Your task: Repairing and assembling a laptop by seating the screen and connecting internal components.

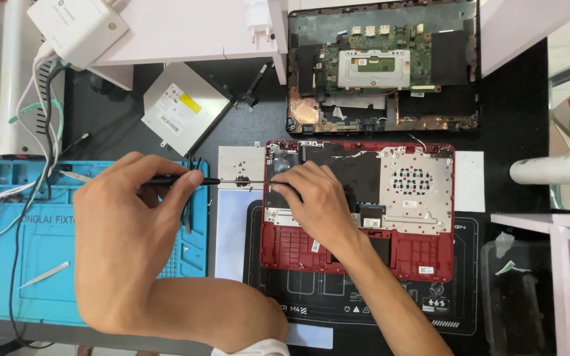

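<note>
**benchrat:** Looked at your teardown shot. Your left hand [123, 244] had its fingers [186, 184] wrapped tight around a thin black screwdriver [179, 180], held nearly flat, with the tip right at the upper left corner of the red laptop cover [357, 211]. Your right hand [318, 204] lay on the cover's left part, fingers curled down onto it; I couldn't tell whether they pinched anything or just pressed.

**you:** So what should I have done better there?

**benchrat:** My guess: the driver was lying way too flat. If you were on a screw, you wanted the shaft standing straight over the head, or the bit could cam out and chew it. Pinning the cover with your other hand was good, since it kept the thing from sliding.

**you:** And the cover itself?

**benchrat:** It sat inside-up on the dark work mat [456, 303], middle of the table [516, 118], just below the opened laptop base [384, 66] with its green board showing. Red plastic frame, a silvery metal plate dotted with red across the top and a perforated oval patch toward the right. The blue mat [41, 244] with the tweezers [44, 274] was to your left, and the silver optical drive [183, 109] lay up and left of the cover.
</note>
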